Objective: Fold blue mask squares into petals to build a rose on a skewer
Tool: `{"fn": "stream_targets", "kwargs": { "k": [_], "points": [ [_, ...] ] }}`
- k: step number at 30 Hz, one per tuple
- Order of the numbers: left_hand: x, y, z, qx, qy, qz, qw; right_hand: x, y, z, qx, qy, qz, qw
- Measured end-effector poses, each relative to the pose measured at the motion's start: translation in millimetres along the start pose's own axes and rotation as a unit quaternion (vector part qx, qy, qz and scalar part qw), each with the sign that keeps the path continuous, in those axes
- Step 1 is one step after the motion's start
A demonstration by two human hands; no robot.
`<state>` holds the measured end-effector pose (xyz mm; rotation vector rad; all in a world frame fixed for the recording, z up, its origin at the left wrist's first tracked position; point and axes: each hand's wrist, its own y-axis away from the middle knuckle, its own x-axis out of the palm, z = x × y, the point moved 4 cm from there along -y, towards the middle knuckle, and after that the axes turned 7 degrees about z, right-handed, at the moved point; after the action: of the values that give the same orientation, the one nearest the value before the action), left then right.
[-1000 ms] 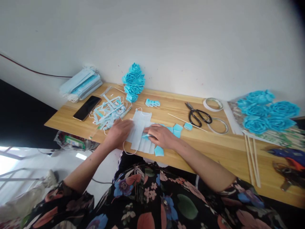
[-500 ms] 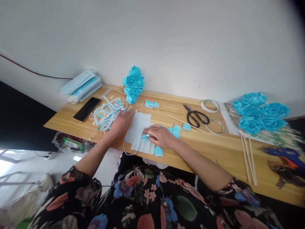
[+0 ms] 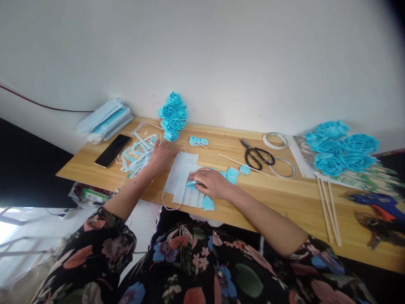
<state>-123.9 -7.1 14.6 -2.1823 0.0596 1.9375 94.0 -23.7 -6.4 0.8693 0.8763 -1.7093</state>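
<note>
A pleated white face mask [image 3: 179, 169] lies flat before me, its ear loops spread out; more pleated mask fabric sits against its right side. Over that fabric my right hand [image 3: 209, 182] is closed, fingers curled down. A small blue piece [image 3: 190, 184] shows at its fingertips, along with something slim and dark that I cannot make out. My left hand [image 3: 162, 154] rests with fingers stretched out between the mask and a heap of cut mask strips [image 3: 137, 154], holding nothing visible. Blue cut pieces [image 3: 208, 203] lie beside my right hand, with others beyond its wrist.
Black-handled scissors [image 3: 257, 155], a thin stick [image 3: 232, 159] and tape rolls [image 3: 275, 140] lie to the right. Blue fabric roses [image 3: 343, 147], wooden sticks [image 3: 329, 211] and a glue gun [image 3: 376, 204] are farther right. Leftward are a phone [image 3: 113, 150] and stacked masks [image 3: 106, 119].
My left hand has shifted slightly away from me and left, off the mask's edge toward the strips. My right hand stays on the fabric. The whole view has shifted a little.
</note>
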Motion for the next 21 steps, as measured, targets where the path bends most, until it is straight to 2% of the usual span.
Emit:
{"fn": "stream_targets", "kwargs": {
  "k": [3, 6, 8, 11, 16, 18, 21],
  "points": [
    [-1.4, 10, 17, -0.014, 0.008, 0.004, 1.0, 0, 0, 0, 0.001, 0.001, -0.001, 1.0],
    [-16.3, 25, 35, -0.048, -0.012, -0.02, 0.999, -1, 0, 0, -0.004, 0.001, -0.006, 1.0],
    [-28.2, 34, 38, -0.061, -0.018, -0.046, 0.997, -1, 0, 0, -0.008, -0.001, -0.011, 1.0],
    [-36.2, 47, 27, -0.048, 0.035, -0.063, 0.996, -1, -1, -1, -0.005, -0.004, -0.015, 1.0],
    [-19.1, 66, 7, -0.095, 0.189, -0.005, 0.977, -16, 0, 5, 0.022, -0.078, -0.023, 0.996],
    [-15.1, 70, 5, -0.11, 0.207, -0.001, 0.972, -31, 4, 8, 0.043, -0.158, -0.066, 0.984],
    [-22.6, 70, 2, -0.113, 0.228, -0.046, 0.966, -51, 14, 2, 0.112, -0.26, -0.178, 0.943]
  ]
}}
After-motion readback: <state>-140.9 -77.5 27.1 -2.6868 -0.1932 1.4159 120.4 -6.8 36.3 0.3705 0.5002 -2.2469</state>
